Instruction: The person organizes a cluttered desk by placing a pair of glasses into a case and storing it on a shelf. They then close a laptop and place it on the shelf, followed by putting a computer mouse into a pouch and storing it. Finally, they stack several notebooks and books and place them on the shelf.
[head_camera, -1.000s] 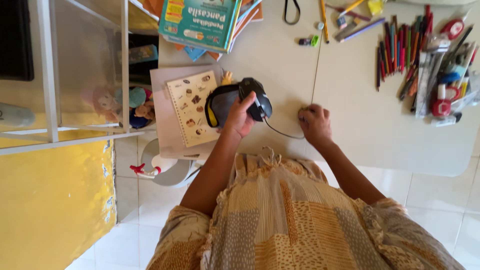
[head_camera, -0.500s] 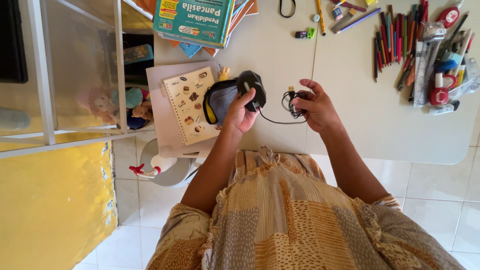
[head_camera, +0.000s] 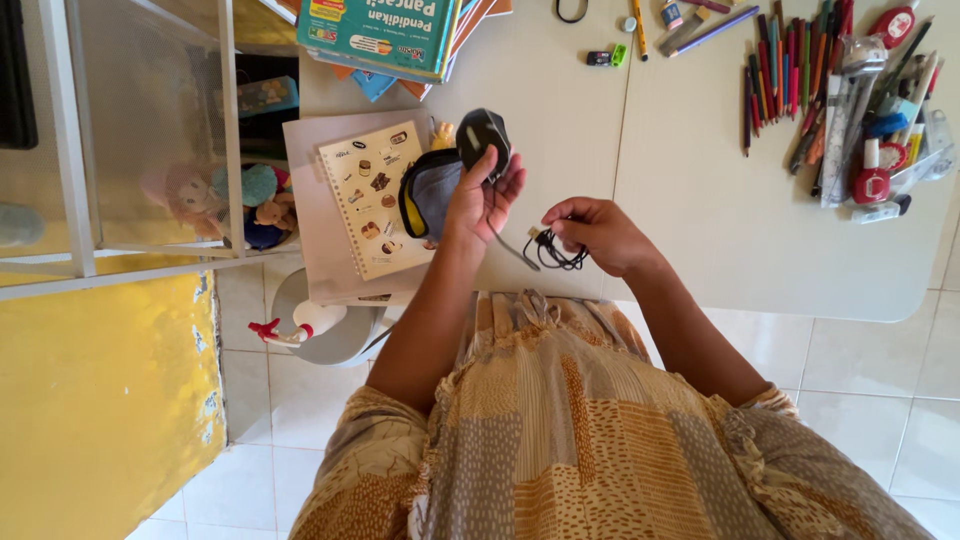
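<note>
Left hand (head_camera: 482, 200) cups a black mouse (head_camera: 484, 138); right hand (head_camera: 598, 232) pinches its coiled cable (head_camera: 552, 250), at about three o'clock. Coil could perhaps spring loose and snag.

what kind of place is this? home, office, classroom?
Most likely a home study or child's desk corner. A stack of schoolbooks and a spread of coloured pencils lie on the white table; soft toys sit on the shelf beside it, above a tiled floor.

Black mouse (head_camera: 482, 140), cable (head_camera: 553, 250) coiled, held aloft
</note>
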